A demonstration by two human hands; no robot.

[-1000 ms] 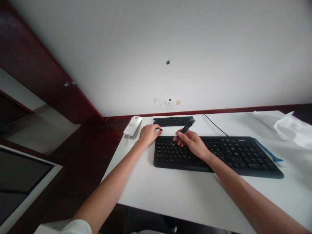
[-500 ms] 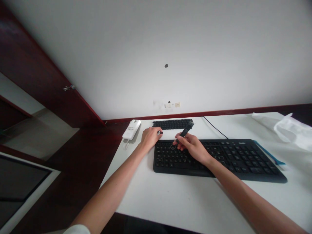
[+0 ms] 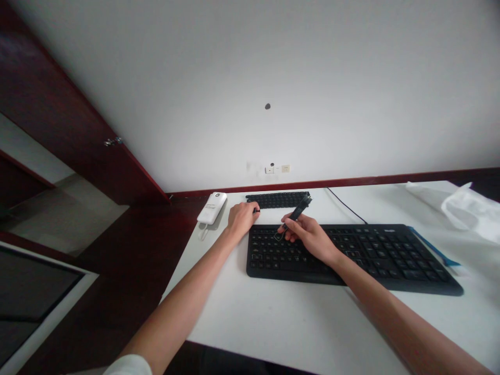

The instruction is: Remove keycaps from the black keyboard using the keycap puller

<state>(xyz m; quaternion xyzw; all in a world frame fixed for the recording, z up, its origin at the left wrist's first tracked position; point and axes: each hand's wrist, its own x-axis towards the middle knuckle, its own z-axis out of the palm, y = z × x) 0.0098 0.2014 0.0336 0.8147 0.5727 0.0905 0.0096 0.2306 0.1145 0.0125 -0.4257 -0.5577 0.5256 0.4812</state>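
A large black keyboard (image 3: 375,260) lies on the white table. Above its left part, my right hand (image 3: 308,237) grips a black keycap puller (image 3: 299,209), whose thin wire loop points down at the keys. The fingers are wrapped around the tool's handle. Just beyond the keyboard's upper left corner, my left hand (image 3: 240,219) is closed, with a small black piece, apparently a keycap, showing at its fingertips. Behind both hands runs a block of black keycaps (image 3: 275,199) in rows, partly covered by the left hand and the puller.
A white power bank (image 3: 212,208) with a short white cable is at the table's left edge. White crumpled wrapping (image 3: 469,208) and a blue strip (image 3: 437,250) lie to the right. A black cable (image 3: 346,205) runs back toward the wall, which has sockets (image 3: 285,169).
The left hand's fingertips have turned slightly, and less of the small piece shows. My right hand keeps the puller in nearly the same place. The whole view has shifted a little.
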